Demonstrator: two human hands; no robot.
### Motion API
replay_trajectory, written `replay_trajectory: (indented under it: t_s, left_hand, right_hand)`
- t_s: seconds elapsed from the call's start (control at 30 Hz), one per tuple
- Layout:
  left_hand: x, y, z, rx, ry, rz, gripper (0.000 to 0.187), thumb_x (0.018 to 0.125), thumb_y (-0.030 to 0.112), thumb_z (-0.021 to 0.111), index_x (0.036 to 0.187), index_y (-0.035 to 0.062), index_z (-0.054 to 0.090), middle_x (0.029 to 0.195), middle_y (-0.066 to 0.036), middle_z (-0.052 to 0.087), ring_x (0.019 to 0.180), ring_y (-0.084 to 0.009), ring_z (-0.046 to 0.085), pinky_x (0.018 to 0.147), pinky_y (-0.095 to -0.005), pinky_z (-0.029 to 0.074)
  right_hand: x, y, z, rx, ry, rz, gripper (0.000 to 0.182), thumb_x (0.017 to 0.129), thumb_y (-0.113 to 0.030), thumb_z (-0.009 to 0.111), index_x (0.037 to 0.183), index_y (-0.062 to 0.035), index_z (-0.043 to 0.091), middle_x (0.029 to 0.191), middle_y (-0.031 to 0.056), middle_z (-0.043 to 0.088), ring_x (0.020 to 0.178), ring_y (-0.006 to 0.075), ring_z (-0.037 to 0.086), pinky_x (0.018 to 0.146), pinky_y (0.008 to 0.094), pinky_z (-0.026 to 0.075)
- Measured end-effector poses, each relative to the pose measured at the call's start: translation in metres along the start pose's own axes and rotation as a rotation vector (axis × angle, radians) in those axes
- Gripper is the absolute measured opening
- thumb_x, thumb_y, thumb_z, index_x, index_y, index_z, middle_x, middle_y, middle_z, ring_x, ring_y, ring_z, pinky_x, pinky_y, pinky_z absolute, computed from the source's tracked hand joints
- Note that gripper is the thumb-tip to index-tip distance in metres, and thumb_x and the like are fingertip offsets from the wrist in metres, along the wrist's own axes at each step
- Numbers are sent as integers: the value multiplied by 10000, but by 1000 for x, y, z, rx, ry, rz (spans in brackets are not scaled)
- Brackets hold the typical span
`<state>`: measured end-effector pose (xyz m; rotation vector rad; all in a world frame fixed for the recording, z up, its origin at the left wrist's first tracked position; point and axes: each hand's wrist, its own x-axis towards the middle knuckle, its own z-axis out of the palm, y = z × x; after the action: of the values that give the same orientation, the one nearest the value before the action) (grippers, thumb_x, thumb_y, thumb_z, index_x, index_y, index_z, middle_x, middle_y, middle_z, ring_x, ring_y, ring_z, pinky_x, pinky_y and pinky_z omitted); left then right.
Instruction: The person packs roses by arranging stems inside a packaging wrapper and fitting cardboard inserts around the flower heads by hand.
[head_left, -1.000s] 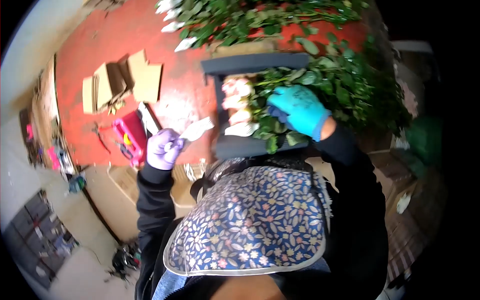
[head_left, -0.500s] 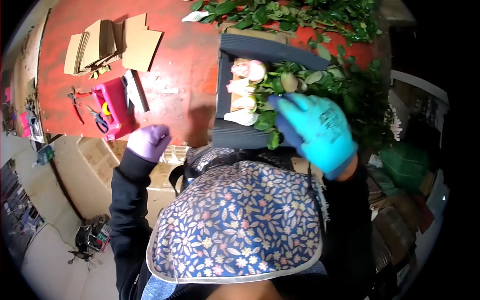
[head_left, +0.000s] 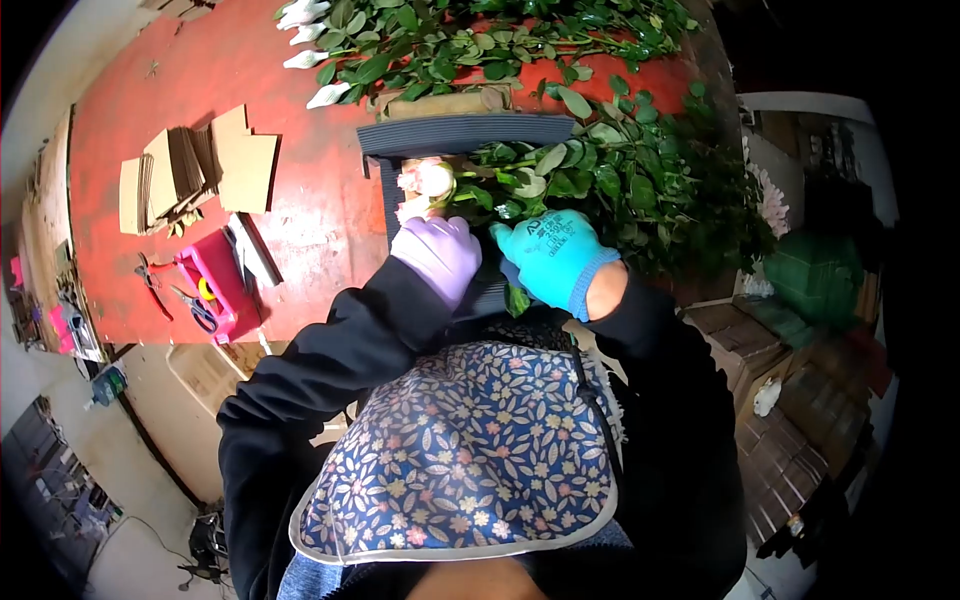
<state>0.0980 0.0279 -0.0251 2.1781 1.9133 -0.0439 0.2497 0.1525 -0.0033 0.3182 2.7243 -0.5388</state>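
My left hand [head_left: 438,258], in a purple glove, is curled over the rose heads at the left end of a dark ridged holder [head_left: 470,130]. Its fingertips, and whatever they grip, are hidden. Close to its right, my right hand [head_left: 552,258] wears a teal glove with dark fingers. It is closed over the leafy stems, its grip partly hidden. Pale pink roses [head_left: 432,180] show just above my left hand, heads pointing left. Their leafy stems [head_left: 620,185] stretch right across the red table.
More roses with white-sleeved heads [head_left: 328,96] lie along the far side of the red table [head_left: 320,270]. On the left are cardboard pieces [head_left: 248,172], a pink container [head_left: 222,285], red-handled pliers [head_left: 152,285] and scissors [head_left: 197,310]. Boxes [head_left: 770,450] stand at lower right.
My left hand has moved from the table's front edge to the rose heads. My right hand stays over the stems, now beside the left. The view has shifted, showing more of the far roses.
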Motion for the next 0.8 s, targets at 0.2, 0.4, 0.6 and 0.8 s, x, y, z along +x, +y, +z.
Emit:
replay_trajectory:
  t_s: [0.2, 0.4, 0.6, 0.8]
  left_hand:
    - [1, -9, 1, -194, 15, 78, 60, 768, 110, 598, 788, 59, 623, 758, -119, 590, 691, -294, 651, 587, -410, 515]
    - [-2, -17, 4, -257, -1, 114, 184, 782, 226, 678, 827, 72, 588, 797, -121, 575, 699, -319, 633, 574, -425, 514]
    - [-13, -39, -7, -252, 22, 297, 132, 785, 189, 706, 826, 91, 627, 762, -88, 596, 623, -298, 625, 547, -400, 516]
    - [-44, -70, -10, -407, -218, 192, 153, 780, 148, 731, 860, 73, 624, 767, -91, 594, 694, -291, 632, 631, -401, 514]
  right_hand:
    - [4, 11, 3, 134, -55, -60, 183, 839, -176, 596, 983, -87, 666, 711, 80, 656, 649, 275, 655, 559, 416, 488]
    - [21, 17, 17, 101, -173, -80, 153, 811, -216, 612, 896, -108, 682, 792, 109, 689, 742, 318, 676, 643, 449, 524]
    - [20, 19, 17, 89, -210, -90, 162, 801, -203, 614, 922, -121, 683, 797, 89, 692, 737, 310, 677, 636, 442, 525]
    - [22, 22, 26, 151, -138, -113, 145, 823, -180, 616, 941, -130, 683, 778, 84, 683, 713, 295, 671, 604, 414, 524]
